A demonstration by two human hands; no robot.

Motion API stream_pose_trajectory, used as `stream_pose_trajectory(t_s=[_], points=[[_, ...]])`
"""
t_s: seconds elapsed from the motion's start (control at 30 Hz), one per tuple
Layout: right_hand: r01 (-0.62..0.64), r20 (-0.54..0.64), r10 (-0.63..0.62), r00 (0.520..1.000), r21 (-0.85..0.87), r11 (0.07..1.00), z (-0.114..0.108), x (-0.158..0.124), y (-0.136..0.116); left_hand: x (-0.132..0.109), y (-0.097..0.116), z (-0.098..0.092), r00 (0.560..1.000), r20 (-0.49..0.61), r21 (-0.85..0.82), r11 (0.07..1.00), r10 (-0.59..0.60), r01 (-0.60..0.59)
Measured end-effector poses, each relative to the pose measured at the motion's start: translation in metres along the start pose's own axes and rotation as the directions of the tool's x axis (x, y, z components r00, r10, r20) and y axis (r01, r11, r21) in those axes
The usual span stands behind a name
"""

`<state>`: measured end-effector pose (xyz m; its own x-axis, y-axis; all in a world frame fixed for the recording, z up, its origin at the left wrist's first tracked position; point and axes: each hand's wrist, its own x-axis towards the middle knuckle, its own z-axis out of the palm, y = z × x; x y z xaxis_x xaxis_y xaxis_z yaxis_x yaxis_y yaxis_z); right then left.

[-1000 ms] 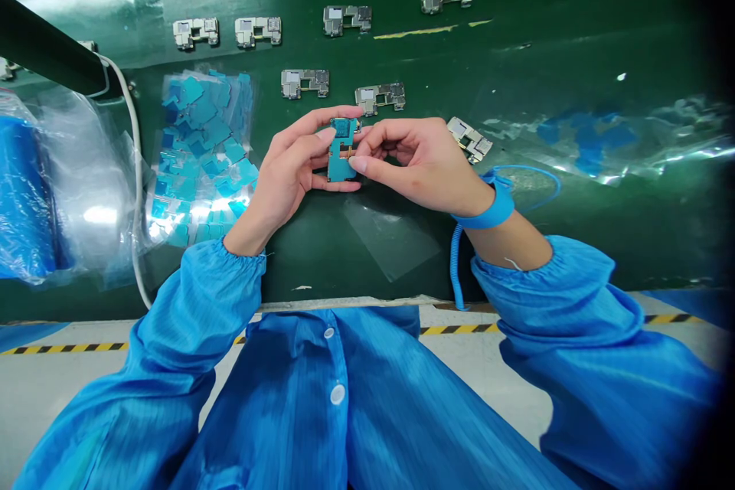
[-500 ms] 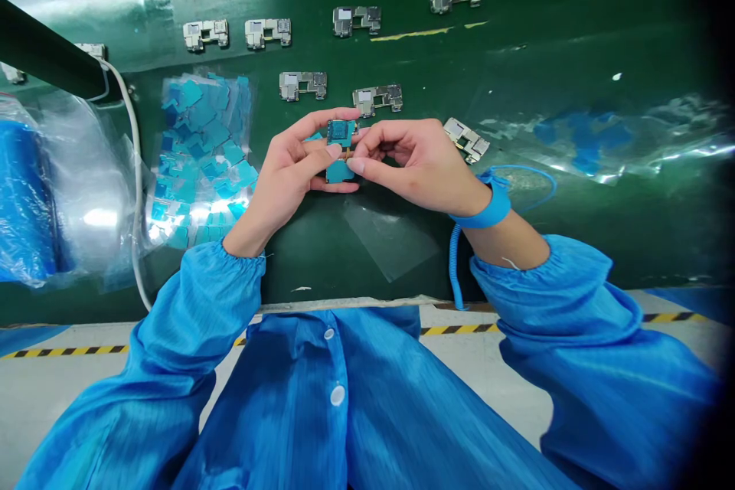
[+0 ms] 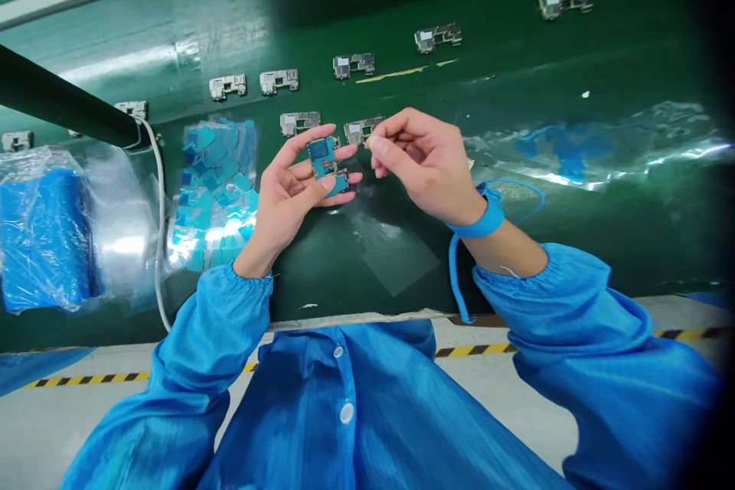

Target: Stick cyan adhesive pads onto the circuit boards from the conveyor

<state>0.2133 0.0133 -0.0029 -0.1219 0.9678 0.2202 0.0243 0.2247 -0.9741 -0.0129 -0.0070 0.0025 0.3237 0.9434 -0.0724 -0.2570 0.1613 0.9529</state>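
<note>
My left hand holds a small blue-green circuit board, its thumb on the near part and its fingers spread behind and beside it. The board has a rectangular cut-out in the middle. To the right, apart from the board, is my right hand, thumb and forefinger pinched together. Whatever lies between those fingertips, if anything, is too small to make out. A blue wrist strap with a coiled cord circles my right wrist. Just beyond my hands lie two metal-shielded circuit boards, one on the left and one partly behind my right fingers.
More circuit boards lie in a loose row across the green table. Left are a plastic sheet of blue film pieces, a white cable, a dark post and a wrapped blue bundle. Clear film lies near the front edge.
My right hand has drawn away from the board to the right, still pinched. My left hand keeps the board, now slightly tilted. The camera view has shifted, showing more of the table's far side.
</note>
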Motion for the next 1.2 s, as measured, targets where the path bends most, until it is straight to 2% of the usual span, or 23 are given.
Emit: stream_pose_trajectory(t_s=[0.2, 0.63, 0.87, 1.0, 1.1, 1.2], points=[[0.012, 0.055, -0.010, 0.998, -0.029, 1.000, 0.002, -0.001, 0.002, -0.001, 0.000, 0.000, 1.000, 0.008, 0.022, 1.000, 0.013, -0.013], [-0.061, 0.150, 0.069, 0.986, -0.056, 0.997, 0.003, -0.004, 0.001, 0.005, -0.004, 0.000, 0.989, -0.140, 0.029, 0.998, -0.046, 0.050], [-0.073, 0.321, 0.122, 0.939, -0.160, 0.984, 0.013, -0.010, -0.002, 0.004, -0.006, 0.002, 0.978, -0.204, 0.005, 0.999, -0.048, 0.050], [-0.094, 0.350, 0.139, 0.926, -0.141, 0.985, 0.023, -0.012, 0.001, 0.002, -0.005, 0.005, 0.978, -0.195, -0.005, 0.997, -0.076, 0.076], [-0.128, 0.341, 0.160, 0.926, -0.114, 0.985, 0.019, 0.016, 0.003, 0.003, -0.001, 0.004, 0.970, -0.231, -0.051, 0.997, -0.070, 0.060], [-0.146, 0.258, 0.186, 0.948, -0.167, 0.975, 0.000, 0.077, 0.007, 0.006, 0.003, -0.002, 0.945, -0.327, -0.058, 0.998, -0.008, -0.012]])
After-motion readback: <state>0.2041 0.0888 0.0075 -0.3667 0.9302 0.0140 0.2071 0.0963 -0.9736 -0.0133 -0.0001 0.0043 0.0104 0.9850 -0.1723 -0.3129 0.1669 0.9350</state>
